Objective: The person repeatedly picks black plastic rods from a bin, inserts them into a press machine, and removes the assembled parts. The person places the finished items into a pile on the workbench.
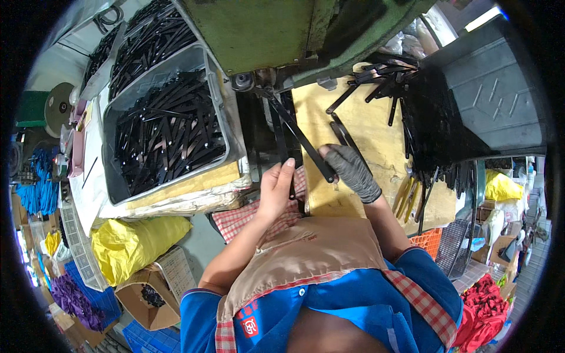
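Red lettering and a small red square badge [250,326] with a white sign mark the blue shirt [335,294], below both hands' fingers on the left hand's side; the lettering is small and bent.

The bare left hand [276,187] has its thumb pointing up and its fingers curled, closed around the lower part of one black strip [281,138], whose end pokes out just below them. The right hand [353,172], in a dark grey glove, has thumb and fingers brought narrowly together on a second black strip [303,138], near its lower end. From the fingers, both strips run up and come close together under the green machine [259,29]; whether they are joined there is hard to tell.

Another pair of strips [347,136] lies on the yellow board [329,203], just above the gloved fingers and running partly behind them; contact cannot be told. Beyond the left fingers, up and left, stands a grey bin [194,63] full of black strips. Right of the gloved fingers lie yellow-handled tools [406,197], and farther up a tilted grey bin [491,94] beside a heap of strips [382,76].
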{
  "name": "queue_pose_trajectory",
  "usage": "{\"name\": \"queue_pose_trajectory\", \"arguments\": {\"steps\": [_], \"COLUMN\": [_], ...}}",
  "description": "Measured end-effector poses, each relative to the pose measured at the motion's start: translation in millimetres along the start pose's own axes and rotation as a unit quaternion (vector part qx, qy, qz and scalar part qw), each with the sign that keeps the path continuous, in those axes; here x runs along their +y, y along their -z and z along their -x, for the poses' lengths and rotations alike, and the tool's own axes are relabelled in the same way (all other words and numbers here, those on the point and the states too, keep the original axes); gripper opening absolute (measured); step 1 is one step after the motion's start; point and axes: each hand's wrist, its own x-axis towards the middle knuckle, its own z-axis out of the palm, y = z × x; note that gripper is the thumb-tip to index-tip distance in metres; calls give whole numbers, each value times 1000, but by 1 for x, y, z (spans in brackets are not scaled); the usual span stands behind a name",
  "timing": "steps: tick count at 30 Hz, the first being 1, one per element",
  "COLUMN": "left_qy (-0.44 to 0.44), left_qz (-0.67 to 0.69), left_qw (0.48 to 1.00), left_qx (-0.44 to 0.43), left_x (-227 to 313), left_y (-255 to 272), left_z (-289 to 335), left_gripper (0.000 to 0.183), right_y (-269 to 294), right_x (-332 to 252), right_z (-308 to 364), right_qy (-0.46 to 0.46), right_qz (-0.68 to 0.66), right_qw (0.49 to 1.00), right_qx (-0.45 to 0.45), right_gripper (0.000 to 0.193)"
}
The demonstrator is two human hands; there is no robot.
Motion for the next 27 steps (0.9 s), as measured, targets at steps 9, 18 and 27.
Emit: {"name": "queue_pose_trajectory", "arguments": {"steps": [9, 18, 27], "left_qy": [-105, 133, 110], "left_qz": [231, 201, 181], "left_qw": [962, 966, 976], "left_qx": [105, -94, -44], "left_x": [68, 39, 39], "left_y": [72, 53, 48], "left_z": [-48, -34, -41], "left_gripper": [23, 23, 26], "right_y": [82, 15, -39], "right_x": [71, 0, -22], "right_z": [-11, -17, -85], "right_qy": [130, 238, 278], "right_qz": [421, -165, -397], "right_qw": [882, 932, 870], "right_qx": [170, 219, 96], "right_gripper": [22, 14, 10]}}
